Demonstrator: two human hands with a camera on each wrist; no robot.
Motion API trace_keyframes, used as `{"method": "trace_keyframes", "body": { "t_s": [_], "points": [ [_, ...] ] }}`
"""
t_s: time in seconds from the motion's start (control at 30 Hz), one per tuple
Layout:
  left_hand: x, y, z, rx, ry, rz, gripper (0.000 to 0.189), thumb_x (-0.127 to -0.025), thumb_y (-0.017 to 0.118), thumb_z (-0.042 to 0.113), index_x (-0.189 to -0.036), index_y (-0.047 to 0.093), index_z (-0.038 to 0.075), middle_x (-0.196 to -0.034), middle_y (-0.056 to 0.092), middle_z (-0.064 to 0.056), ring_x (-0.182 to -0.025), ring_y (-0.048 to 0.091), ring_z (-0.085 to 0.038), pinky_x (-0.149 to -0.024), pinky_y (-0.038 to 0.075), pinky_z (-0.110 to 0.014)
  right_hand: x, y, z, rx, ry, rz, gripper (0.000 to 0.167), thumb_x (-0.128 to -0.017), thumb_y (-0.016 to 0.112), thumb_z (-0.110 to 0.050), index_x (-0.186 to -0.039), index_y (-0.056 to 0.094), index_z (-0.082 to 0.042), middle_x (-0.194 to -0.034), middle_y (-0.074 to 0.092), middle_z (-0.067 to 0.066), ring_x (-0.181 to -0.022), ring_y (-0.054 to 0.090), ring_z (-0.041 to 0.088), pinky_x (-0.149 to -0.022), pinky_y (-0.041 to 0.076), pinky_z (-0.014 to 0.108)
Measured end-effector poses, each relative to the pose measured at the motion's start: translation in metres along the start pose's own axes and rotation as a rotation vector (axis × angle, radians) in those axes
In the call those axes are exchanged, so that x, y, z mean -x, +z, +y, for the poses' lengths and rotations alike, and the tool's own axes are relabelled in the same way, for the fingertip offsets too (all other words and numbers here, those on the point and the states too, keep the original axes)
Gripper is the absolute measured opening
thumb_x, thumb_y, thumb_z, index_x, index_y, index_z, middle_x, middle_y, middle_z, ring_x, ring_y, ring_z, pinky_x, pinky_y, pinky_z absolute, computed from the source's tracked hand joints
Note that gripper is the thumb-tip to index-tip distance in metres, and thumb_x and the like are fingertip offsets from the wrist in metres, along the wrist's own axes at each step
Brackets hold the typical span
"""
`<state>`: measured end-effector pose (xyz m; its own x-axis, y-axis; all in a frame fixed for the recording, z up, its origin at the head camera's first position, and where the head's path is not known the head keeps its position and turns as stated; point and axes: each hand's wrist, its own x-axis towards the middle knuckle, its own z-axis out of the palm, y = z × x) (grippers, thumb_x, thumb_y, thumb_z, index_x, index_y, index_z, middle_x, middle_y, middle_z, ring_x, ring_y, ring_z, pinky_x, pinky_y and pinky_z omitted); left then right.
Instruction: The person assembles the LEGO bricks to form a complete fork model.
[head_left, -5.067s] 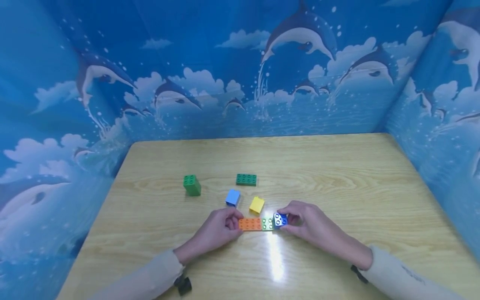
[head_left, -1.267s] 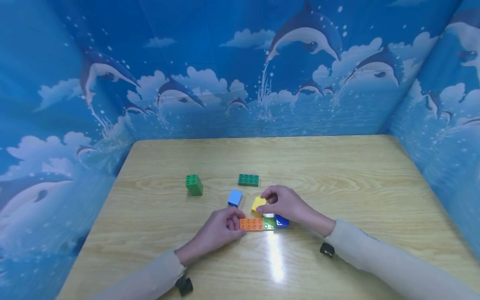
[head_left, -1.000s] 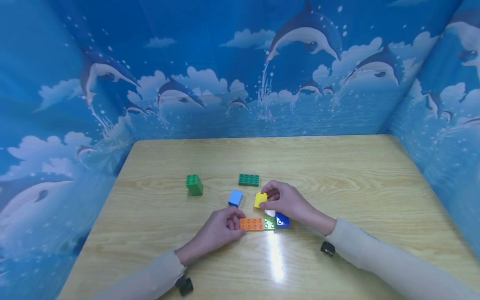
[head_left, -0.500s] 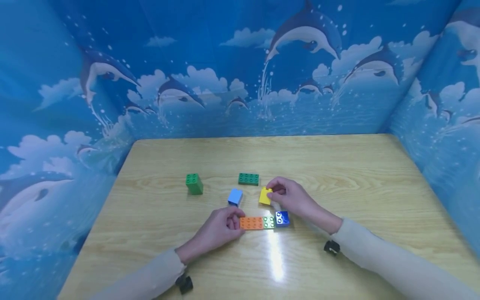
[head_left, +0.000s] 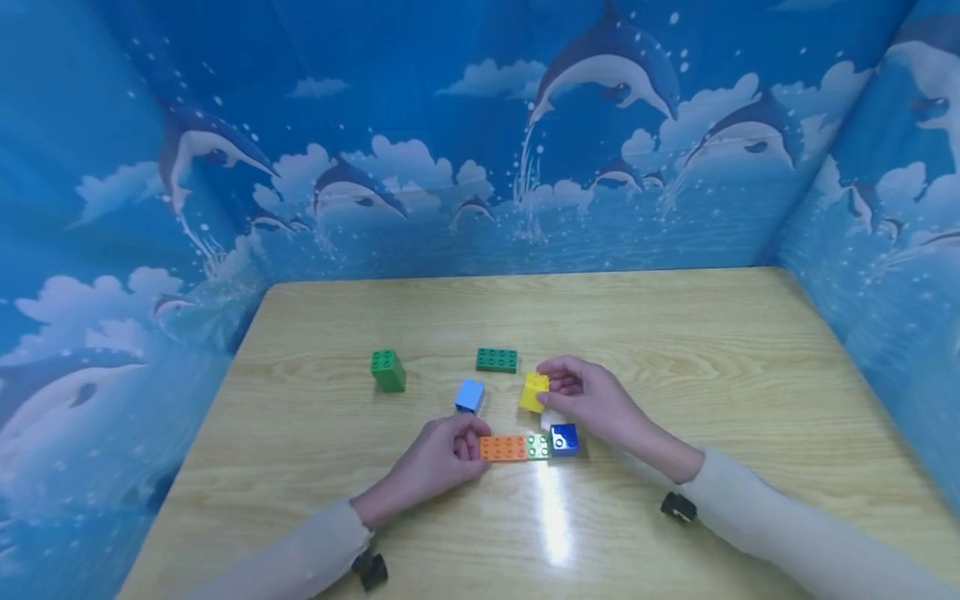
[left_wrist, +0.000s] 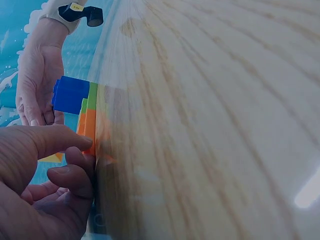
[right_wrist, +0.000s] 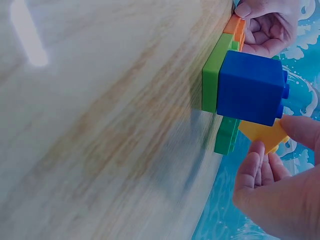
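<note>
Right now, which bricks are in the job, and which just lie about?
Likely in the job:
Yellow brick, in the right hand
Orange brick, in the left hand
Light-green brick, beside the orange one
Dark blue brick, on the light-green one

Unheld, apparently spare:
Light blue brick
Dark green brick
Tall green block

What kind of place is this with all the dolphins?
Probably an indoor spot set up for building with toy bricks. There's a wood-grain table, a dolphin-printed backdrop around it, and a yellow brick and orange brick at the person's hands.
</note>
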<state>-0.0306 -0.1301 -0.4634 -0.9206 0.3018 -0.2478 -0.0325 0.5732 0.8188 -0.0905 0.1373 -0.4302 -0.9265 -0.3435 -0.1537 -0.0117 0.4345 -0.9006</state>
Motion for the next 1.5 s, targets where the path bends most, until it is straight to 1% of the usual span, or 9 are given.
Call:
{"method": "trace_keyframes", "body": {
  "t_s": [0.1,0.27,0.5,0.63,0.83,0.93,1.1,1.37,1.5],
  "points": [
    [0.000,0.000,0.000,-0.001,0.003,0.002,0.038,-0.085,0.088,0.001,-0.120,0.073,0.005,-0.087,0.067,0.004,-0.073,0.065,-0.014,-0.062,0.056,-0.025,0.002,-0.001,0.000,-0.008,0.004,-0.012,0.042,-0.098,0.083,-0.013,-0.137,0.070,-0.004,-0.117,0.072,0.007,-0.109,0.068,0.023,-0.097,0.059,0.033],
    [0.000,0.001,-0.002,0.007,0.003,0.003,0.038,-0.085,0.088,0.002,-0.120,0.073,0.006,-0.087,0.068,0.004,-0.073,0.065,-0.015,-0.062,0.056,-0.025,0.008,-0.002,0.002,-0.011,-0.015,-0.044,0.045,-0.097,0.083,-0.013,-0.138,0.069,-0.004,-0.118,0.072,0.005,-0.110,0.068,0.023,-0.096,0.059,0.034],
    [0.000,0.002,-0.002,0.008,-0.015,0.005,0.037,-0.085,0.089,0.003,-0.119,0.073,0.007,-0.088,0.068,0.003,-0.074,0.065,-0.016,-0.063,0.056,-0.026,0.015,0.001,0.003,0.044,-0.136,-0.075,0.044,-0.096,0.085,-0.011,-0.136,0.070,-0.003,-0.124,0.071,0.005,-0.111,0.068,0.023,-0.101,0.059,0.041],
    [0.000,0.001,-0.003,0.007,-0.013,0.007,0.037,-0.085,0.089,0.003,-0.119,0.073,0.007,-0.088,0.068,0.003,-0.073,0.065,-0.015,-0.062,0.056,-0.026,0.019,0.003,0.005,0.106,-0.188,-0.102,0.040,-0.093,0.086,-0.008,-0.131,0.073,-0.007,-0.120,0.071,0.000,-0.108,0.068,0.018,-0.099,0.060,0.040],
    [0.000,0.000,-0.001,0.000,-0.023,-0.002,0.037,-0.086,0.088,0.003,-0.119,0.073,0.007,-0.088,0.068,0.003,-0.073,0.065,-0.016,-0.062,0.055,-0.025,0.023,0.004,0.008,0.172,-0.260,-0.146,0.042,-0.092,0.088,-0.012,-0.131,0.074,-0.012,-0.120,0.071,-0.005,-0.109,0.069,0.017,-0.099,0.060,0.041],
    [0.000,0.000,0.000,-0.009,-0.027,-0.001,0.037,-0.086,0.088,0.003,-0.119,0.073,0.007,-0.088,0.068,0.003,-0.074,0.065,-0.015,-0.063,0.056,-0.025,0.025,0.004,0.009,0.198,-0.268,-0.147,0.042,-0.092,0.089,-0.013,-0.131,0.074,-0.015,-0.121,0.072,-0.006,-0.111,0.069,0.017,-0.100,0.059,0.044],
    [0.000,0.000,0.001,-0.022,-0.020,0.006,0.035,-0.086,0.088,0.002,-0.118,0.074,0.008,-0.087,0.067,0.004,-0.073,0.065,-0.015,-0.062,0.055,-0.025,0.028,0.005,0.010,0.210,-0.251,-0.166,0.042,-0.090,0.089,-0.012,-0.130,0.075,-0.016,-0.123,0.073,-0.005,-0.113,0.069,0.018,-0.101,0.058,0.047],
    [-0.001,0.000,0.001,-0.015,-0.003,0.005,0.036,-0.086,0.088,0.002,-0.119,0.074,0.007,-0.087,0.068,0.005,-0.073,0.065,-0.014,-0.062,0.055,-0.025,0.030,0.008,0.013,0.220,-0.237,-0.173,0.041,-0.089,0.090,-0.013,-0.128,0.076,-0.015,-0.122,0.074,-0.005,-0.113,0.069,0.018,-0.099,0.058,0.038],
    [-0.001,0.001,0.001,-0.016,-0.005,0.004,0.036,-0.086,0.088,0.002,-0.119,0.074,0.007,-0.087,0.068,0.004,-0.073,0.065,-0.014,-0.062,0.056,-0.025,0.031,0.008,0.013,0.240,-0.265,-0.169,0.041,-0.088,0.091,-0.013,-0.127,0.077,-0.016,-0.120,0.074,-0.006,-0.111,0.068,0.016,-0.097,0.058,0.036]
  ]
}}
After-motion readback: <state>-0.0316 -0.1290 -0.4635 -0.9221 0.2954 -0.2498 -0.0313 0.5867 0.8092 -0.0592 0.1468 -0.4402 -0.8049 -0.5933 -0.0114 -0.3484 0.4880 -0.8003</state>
